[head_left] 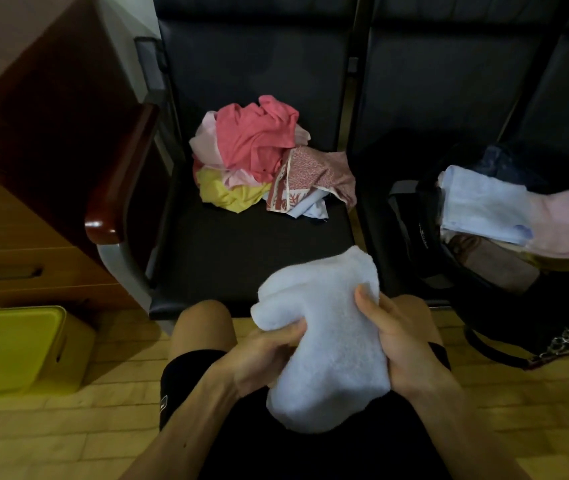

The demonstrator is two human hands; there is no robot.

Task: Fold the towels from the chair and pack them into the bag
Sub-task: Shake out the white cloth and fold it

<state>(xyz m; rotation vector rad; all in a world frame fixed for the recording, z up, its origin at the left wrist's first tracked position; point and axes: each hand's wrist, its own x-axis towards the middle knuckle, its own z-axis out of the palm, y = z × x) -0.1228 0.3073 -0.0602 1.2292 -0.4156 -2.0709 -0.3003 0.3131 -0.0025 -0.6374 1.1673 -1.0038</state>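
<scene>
Leftmost, one yellow plastic box sits on the pale plank floor beside a red-brown wooden desk. Next, one heap of crumpled towels, at least five (coral, pale pink, yellow, red-patterned, pale blue), lies toward the back edge of the first black padded chair seat of two. Before that seat's front edge, over the person's lap, one fluffy white towel is held. The left hand pinches its left side and the right hand curls round its right side. On the second seat, one open black bag holds three folded towels: pale blue, pale pink, brown.
</scene>
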